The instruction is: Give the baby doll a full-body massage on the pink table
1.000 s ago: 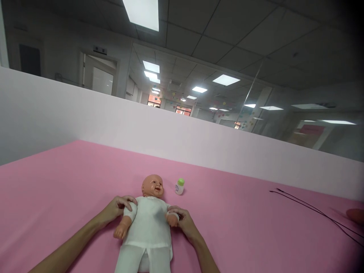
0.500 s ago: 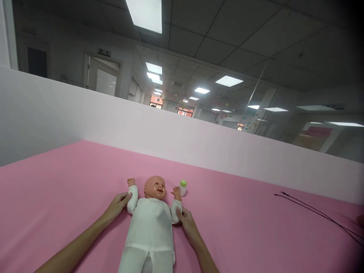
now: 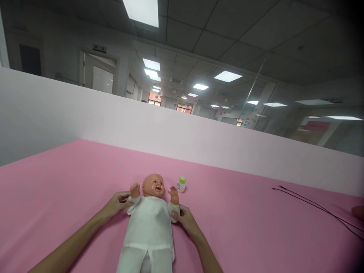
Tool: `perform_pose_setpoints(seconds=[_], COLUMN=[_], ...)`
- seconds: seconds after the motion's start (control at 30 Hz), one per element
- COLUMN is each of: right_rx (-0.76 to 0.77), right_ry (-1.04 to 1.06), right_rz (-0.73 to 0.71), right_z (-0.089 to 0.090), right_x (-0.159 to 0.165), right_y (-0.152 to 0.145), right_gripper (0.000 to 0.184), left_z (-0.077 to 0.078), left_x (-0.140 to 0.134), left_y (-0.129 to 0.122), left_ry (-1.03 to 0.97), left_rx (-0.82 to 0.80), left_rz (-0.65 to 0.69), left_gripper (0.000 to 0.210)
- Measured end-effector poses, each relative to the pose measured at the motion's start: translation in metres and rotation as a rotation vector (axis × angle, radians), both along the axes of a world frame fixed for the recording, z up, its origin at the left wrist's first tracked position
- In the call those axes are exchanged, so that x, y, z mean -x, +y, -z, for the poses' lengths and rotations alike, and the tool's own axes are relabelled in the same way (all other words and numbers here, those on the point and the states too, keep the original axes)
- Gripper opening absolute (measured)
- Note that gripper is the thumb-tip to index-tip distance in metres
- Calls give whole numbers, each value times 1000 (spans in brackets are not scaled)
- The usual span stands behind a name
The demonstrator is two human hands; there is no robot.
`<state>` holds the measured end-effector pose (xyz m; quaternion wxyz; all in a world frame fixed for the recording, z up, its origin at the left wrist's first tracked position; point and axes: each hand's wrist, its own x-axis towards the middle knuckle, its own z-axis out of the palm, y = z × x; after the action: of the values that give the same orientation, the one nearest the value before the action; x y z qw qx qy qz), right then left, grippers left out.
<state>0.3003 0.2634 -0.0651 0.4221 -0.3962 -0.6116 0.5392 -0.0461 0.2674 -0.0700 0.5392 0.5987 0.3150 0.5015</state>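
Observation:
A baby doll [image 3: 149, 223] in a white top and trousers lies on its back on the pink surface [image 3: 233, 227], its head toward the wall. My left hand [image 3: 118, 203] is closed on the doll's sleeved arm at the left of the picture. On the other side, my right hand [image 3: 185, 218] pinches the opposite sleeve near the elbow. Both doll forearms point up, with the plastic hands bare. Just beyond the doll's right-hand-side fist stands a small white bottle with a green cap [image 3: 181, 184], touched by neither of my hands.
A low white wall [image 3: 170, 129] runs along the back of the pink surface, with glass above it. Thin black cords [image 3: 315, 206] lie at the right. At the far right edge, part of a blurred reddish-brown object [image 3: 358, 212] shows.
The doll's left-of-picture arm has bent inward, its hand now nearer the head. The other doll arm has shifted slightly toward the body. Both my hands keep their hold.

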Motion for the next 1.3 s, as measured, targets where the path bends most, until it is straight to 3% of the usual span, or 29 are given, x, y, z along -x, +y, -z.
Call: perform_pose_setpoints(seconds=[0.1,0.23,0.43,0.67,0.9,1.07,1.17,1.3], right_rx=[-49,-105,31,26,-48,-112,-100,-6], right_ry=[-24,-25,67,61,-16,-22,-4,45], right_rz=[-59,-41,29,111,-55,-62,0,34], right_z=[-5,-5,2,9,-1,2,4,7], right_x=[-2,-2,-1,-1,-4,-5,-4,-3], right_y=[-4,-5,-1,5,-1,1,0,2], right_gripper=[28,22,44,56,32,15,22,46], left_z=[1,8,2,3,0,7,11,13], left_x=[2,4,-1,-10,0,4,4,1], left_y=[0,3,-4,-2,-1,3,4,3], left_ry=[-55,-61,-15,2,-32,-48,-66,-70], left_rx=[49,67,86,111,53,64,73,98], left_rz=[61,104,-79,-211,-44,29,40,-78], left_gripper=[5,14,21,46,29,11,10,37])
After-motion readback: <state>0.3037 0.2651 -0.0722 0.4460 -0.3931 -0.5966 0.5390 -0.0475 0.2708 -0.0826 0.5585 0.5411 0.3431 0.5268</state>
